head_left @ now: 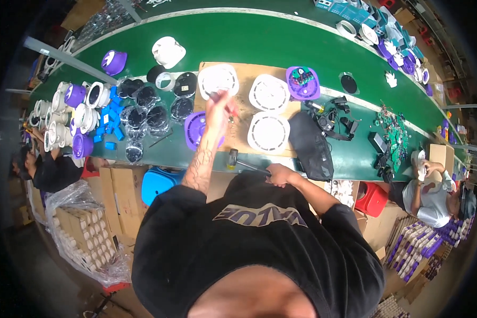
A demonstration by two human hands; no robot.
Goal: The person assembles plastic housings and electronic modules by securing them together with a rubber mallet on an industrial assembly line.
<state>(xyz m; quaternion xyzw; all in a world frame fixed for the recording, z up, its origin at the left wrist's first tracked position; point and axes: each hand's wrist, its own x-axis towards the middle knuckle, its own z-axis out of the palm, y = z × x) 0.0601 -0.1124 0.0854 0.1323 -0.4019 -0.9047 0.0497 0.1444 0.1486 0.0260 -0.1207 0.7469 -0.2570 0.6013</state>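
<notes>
Head view: right hand [279, 174] gripping hammer [238, 160] at bench edge.

Brown cardboard boxes [123, 196] stand under the green bench [281, 45].

Long green bench [259, 40], curving with the lens, a brown board [242, 108] laid flat on its near side. On the board: three white round vented covers [218, 78] [269, 93] [268, 132]; a purple base with a green circuit board [302, 82] at its right end, a purple ring [196, 129] overlapping its left edge. Directly on the green: black discs in clear bags [148, 111], small blue blocks [107, 119], white and purple housings [71, 114] far left, a hammer [244, 161] at the near edge, a black bag [310, 146], a scatter of green circuit boards [395, 132] to the right.
</notes>
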